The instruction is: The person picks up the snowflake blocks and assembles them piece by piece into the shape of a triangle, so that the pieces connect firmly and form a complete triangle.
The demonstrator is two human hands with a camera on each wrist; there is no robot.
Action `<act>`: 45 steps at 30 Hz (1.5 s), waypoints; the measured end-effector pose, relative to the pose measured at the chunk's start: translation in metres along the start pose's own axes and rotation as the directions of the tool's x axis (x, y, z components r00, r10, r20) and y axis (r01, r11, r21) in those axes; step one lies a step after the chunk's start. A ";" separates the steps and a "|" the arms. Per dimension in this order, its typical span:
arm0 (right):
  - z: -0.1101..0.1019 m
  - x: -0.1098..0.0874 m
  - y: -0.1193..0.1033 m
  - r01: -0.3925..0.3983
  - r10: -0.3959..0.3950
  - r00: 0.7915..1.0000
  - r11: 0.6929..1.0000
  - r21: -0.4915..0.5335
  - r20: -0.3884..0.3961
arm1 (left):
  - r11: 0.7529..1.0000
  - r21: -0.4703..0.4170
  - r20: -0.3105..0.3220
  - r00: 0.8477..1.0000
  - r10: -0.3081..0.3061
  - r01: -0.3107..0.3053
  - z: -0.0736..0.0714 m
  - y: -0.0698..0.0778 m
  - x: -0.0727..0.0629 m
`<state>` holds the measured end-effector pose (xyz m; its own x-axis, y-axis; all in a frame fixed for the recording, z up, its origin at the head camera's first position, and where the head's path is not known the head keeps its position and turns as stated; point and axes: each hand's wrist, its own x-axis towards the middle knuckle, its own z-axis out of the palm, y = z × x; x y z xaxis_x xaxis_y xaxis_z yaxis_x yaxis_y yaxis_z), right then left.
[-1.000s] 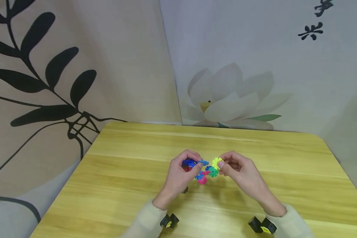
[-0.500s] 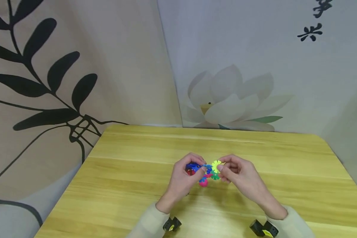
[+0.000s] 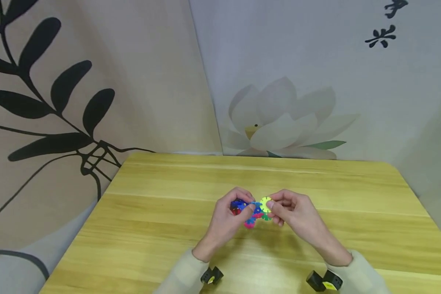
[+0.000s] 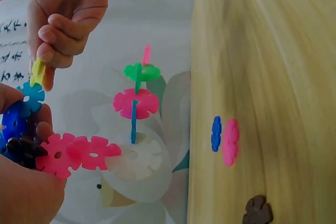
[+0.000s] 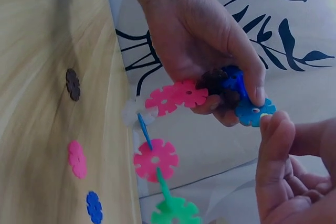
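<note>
My left hand (image 3: 226, 218) grips a cluster of interlocking snowflake discs, with dark blue (image 4: 14, 121) and black discs (image 5: 212, 81) between fingers and thumb. From it runs a chain of pink discs (image 4: 59, 153), a whitish disc (image 4: 142, 163), another pink disc (image 5: 144, 160) and a green disc (image 5: 176, 213). A light-blue disc (image 5: 252, 114) sticks out past the left thumb. My right hand (image 3: 299, 216) pinches a yellow snowflake disc (image 3: 266, 203) between thumb and forefinger; its edge meets the light-blue disc in the left wrist view (image 4: 38, 72).
Loose on the wooden table (image 3: 161, 228) lie a blue disc (image 4: 216, 134), a pink disc (image 4: 230, 142) and a brown disc (image 4: 258, 211). In the head view the hands cover that spot. Behind the table hangs a printed backdrop (image 3: 161, 81).
The yellow disc has moved left to the light-blue disc, closing the gap seen a second ago. The left hand has shifted slightly right with its cluster.
</note>
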<state>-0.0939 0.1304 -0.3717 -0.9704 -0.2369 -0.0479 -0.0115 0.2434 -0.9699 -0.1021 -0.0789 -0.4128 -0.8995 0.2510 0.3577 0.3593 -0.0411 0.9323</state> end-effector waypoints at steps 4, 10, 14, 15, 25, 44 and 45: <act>0.002 0.000 0.000 -0.011 0.011 1.000 1.000 0.024 -0.002 | 1.000 -0.002 -0.010 1.000 -0.008 0.008 0.000 0.000 -0.001; 0.006 -0.001 -0.001 -0.020 0.021 1.000 0.995 0.100 -0.003 | 1.000 -0.007 -0.013 1.000 0.002 -0.002 0.000 0.000 -0.002; 0.009 -0.001 -0.003 -0.017 0.018 1.000 0.994 0.107 -0.014 | 1.000 -0.015 -0.015 1.000 0.011 -0.012 0.001 -0.001 -0.002; 0.010 0.000 -0.004 -0.016 0.018 1.000 0.995 0.100 -0.020 | 1.000 -0.017 -0.021 1.000 0.010 -0.011 0.001 -0.001 -0.002; 0.007 0.000 -0.003 -0.018 0.018 0.999 1.000 0.022 -0.028 | 0.998 -0.002 0.015 0.998 -0.061 0.061 -0.004 0.005 0.001; -0.024 0.004 0.015 0.112 -0.166 0.978 0.928 -0.357 -0.125 | 0.997 0.002 -0.065 0.994 -0.083 0.083 -0.032 0.011 0.005; -0.025 0.005 0.018 0.115 -0.172 0.977 0.922 -0.369 -0.125 | 0.996 0.001 -0.072 0.994 -0.085 0.085 -0.034 0.011 0.005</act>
<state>-0.1048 0.1567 -0.3832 -0.9764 -0.1556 0.1500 -0.2114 0.5444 -0.8117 -0.1115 -0.1107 -0.3991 -0.9422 0.1837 0.2801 0.2816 -0.0182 0.9594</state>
